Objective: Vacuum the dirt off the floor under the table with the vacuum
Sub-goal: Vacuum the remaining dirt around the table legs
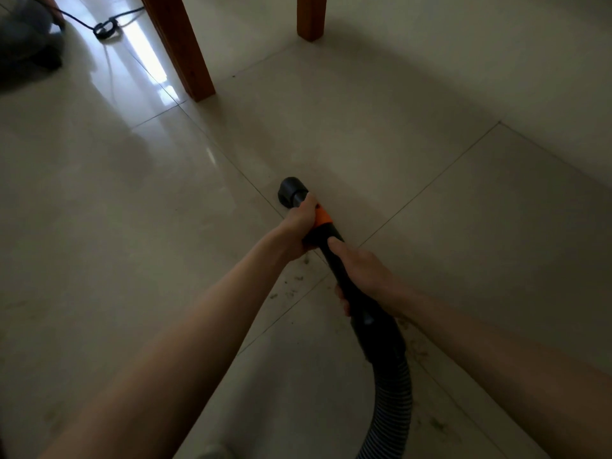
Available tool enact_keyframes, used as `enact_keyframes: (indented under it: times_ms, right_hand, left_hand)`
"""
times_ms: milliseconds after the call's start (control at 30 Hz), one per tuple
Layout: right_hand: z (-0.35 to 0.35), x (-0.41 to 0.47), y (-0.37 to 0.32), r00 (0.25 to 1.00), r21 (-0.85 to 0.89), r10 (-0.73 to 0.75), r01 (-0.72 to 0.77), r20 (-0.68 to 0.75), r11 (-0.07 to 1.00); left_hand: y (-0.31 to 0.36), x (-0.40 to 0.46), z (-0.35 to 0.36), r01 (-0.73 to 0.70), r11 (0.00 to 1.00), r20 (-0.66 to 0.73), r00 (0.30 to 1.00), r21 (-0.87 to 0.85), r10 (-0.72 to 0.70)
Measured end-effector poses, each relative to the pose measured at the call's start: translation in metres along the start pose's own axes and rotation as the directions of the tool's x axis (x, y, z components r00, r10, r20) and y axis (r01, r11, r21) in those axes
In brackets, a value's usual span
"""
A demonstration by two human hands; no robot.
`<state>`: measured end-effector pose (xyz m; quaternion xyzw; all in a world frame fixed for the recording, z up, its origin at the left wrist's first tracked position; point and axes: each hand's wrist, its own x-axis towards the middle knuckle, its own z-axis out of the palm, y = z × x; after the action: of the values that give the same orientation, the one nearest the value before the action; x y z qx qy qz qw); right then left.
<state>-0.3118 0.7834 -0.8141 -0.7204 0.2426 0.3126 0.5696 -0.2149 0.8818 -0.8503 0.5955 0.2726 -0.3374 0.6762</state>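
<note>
The black plastic vacuum wand with an orange collar lies low over the glossy pale tiled floor, its round black nozzle down on or just above a grout line; whether the mouth touches the tile cannot be told. The left hand grips the wand right at the orange collar, fingers curled round the far side and hidden there, thumb along the top. The right hand holds the wand further back, thumb laid flat on top and fingertips wrapped underneath, only partly seen. Behind it the wand widens into a black cuff and a ribbed grey-black hose that curves down and is cut off at the bottom edge. Dark specks of dirt lie scattered on the tile between the forearms, and more to the right of the hose, faint in the dim light. Further off stand two reddish-brown wooden table legs, their tops cut off by the frame. At the upper left a black cord with a looped bundle lies on the shiny tile, beside a dark blurred shape too unclear to name
</note>
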Motion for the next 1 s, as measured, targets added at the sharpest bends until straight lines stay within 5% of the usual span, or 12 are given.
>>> enact_keyframes:
  times_ms: [133, 200, 433, 1000]
  right_hand:
    - [-0.018, -0.007, 0.012, 0.996, 0.119, 0.041, -0.049, 0.075, 0.992]
    - [-0.021, -0.009, 0.013, 0.998, 0.141, 0.048, -0.054, 0.05, 0.989]
    - [-0.024, -0.021, 0.028, 0.9, -0.255, -0.175, 0.074, -0.399, 0.964]
    - [-0.068, -0.039, 0.046, 0.942, 0.055, 0.07, -0.055, -0.329, 0.997]
  left_hand:
    - [-0.025, -0.01, -0.001, 0.07, 0.972, 0.262, 0.965, -0.225, -0.008]
    - [-0.029, -0.011, 0.004, 0.034, 0.97, 0.279, 0.96, -0.242, 0.036]
    - [-0.025, -0.027, 0.047, -0.046, 0.988, 0.29, 0.953, -0.146, 0.087]
    - [-0.063, -0.03, 0.085, 0.056, 0.981, 0.331, 0.944, -0.185, 0.008]
